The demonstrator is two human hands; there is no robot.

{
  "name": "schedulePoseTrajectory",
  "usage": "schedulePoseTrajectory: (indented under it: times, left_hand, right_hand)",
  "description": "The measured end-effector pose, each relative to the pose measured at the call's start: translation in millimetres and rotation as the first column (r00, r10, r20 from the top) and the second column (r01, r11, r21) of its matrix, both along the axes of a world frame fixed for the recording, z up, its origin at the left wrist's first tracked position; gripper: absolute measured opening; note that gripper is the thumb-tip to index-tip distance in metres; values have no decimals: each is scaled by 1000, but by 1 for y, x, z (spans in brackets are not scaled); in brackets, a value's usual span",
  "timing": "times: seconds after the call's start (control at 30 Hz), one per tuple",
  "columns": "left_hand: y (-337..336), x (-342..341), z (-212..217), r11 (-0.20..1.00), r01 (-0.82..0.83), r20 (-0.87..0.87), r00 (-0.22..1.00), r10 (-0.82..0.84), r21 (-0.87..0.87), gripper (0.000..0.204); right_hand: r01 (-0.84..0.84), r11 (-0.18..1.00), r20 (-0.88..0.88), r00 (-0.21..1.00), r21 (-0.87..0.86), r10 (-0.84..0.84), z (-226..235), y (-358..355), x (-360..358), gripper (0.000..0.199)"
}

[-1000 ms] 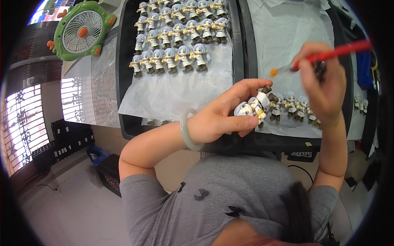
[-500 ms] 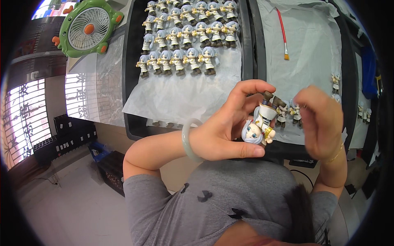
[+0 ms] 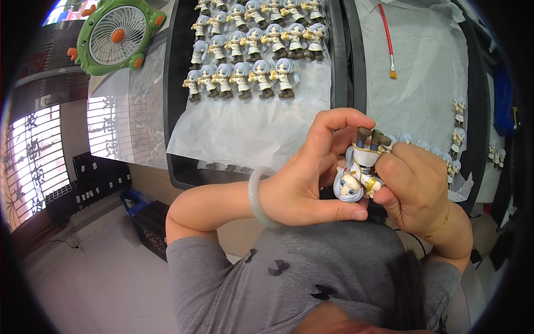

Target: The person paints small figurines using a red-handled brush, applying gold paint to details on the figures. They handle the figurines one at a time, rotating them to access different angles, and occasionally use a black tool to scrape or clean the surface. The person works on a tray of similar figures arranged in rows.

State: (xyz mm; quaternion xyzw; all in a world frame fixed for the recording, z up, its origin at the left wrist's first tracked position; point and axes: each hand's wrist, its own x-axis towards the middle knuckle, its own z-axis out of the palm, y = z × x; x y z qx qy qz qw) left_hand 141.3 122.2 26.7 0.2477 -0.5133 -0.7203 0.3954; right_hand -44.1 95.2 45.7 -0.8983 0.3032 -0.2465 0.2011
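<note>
A small painted figurine (image 3: 365,160), silver-haired with a white and gold outfit and brown boots, is held upside down in front of my chest. My left hand (image 3: 303,181) grips it from the left, index finger up by the boots and thumb below the head. From the right, my right hand (image 3: 417,186) is closed, with thumb and forefinger pinching at the figurine's yellow-trimmed arm. Whether a smaller part sits within that pinch is hidden. Behind my right hand, several similar figurines (image 3: 458,139) lie on the paper of the right tray, partly covered by the hand.
Rows of matching figurines (image 3: 241,77) lie on white paper in the black left tray (image 3: 177,83). A red-handled brush (image 3: 388,44) rests on the right tray's paper (image 3: 414,106). A green fan (image 3: 118,36) stands at the far left, and dark bins (image 3: 100,178) sit lower down.
My right hand has come in leftward and down from beside the figurine and now pinches at it. The left hand keeps its hold, with the figurine shifted slightly right.
</note>
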Motion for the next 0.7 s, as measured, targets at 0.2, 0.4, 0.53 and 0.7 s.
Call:
schedulePoseTrajectory:
  times: [0.2, 0.4, 0.53, 0.7]
  left_hand:
    - [2, -1, -1, 1000, -15, 1, 1000, 15, 14, 89]
    - [0, 0, -4, 998, -11, 36, 999, 14, -68, 89]
    - [2, -3, -1, 999, -43, 0, 999, 43, 19, 78]
    - [1, -3, -2, 997, -50, 9, 999, 51, -66, 78]
  right_hand:
    - [32, 999, 4, 999, 14, -32, -4, 1, 1, 34]
    - [17, 1000, -19, 1000, 13, -16, -2, 1, 1, 34]
    - [36, 999, 25, 999, 30, -37, -8, 1, 1, 34]
    - [6, 1000, 0, 1000, 15, -6, -4, 0, 1, 34]
